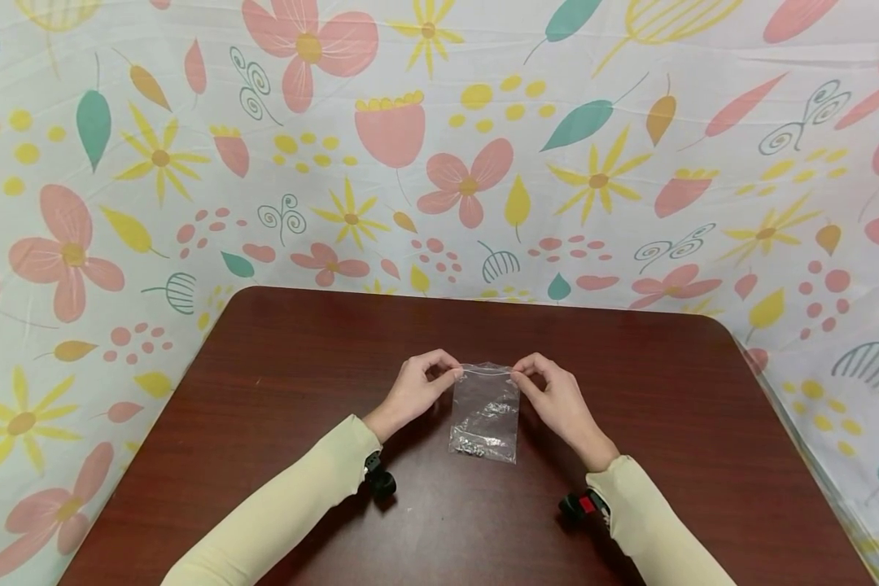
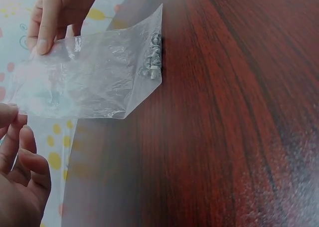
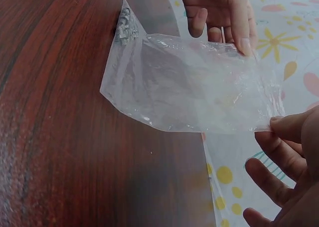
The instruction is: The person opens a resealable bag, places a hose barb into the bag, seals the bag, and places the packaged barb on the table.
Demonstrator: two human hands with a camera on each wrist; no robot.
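A clear zip bag stands between the two hands over the brown table, its zip edge at the top. Small silvery metal pieces, perhaps screws or nuts, lie gathered in its bottom, also seen in the right wrist view as a metal cluster. My left hand pinches the bag's top left corner between thumb and fingers. At the top right corner, my right hand pinches it the same way. Both wrist views show the bag stretched between the hands, with its lower end bent against the tabletop.
The dark wooden table has rounded far corners. Behind it and along both sides hangs a flower-printed cloth. Each wrist carries a black camera, a left one and a right one, just above the tabletop.
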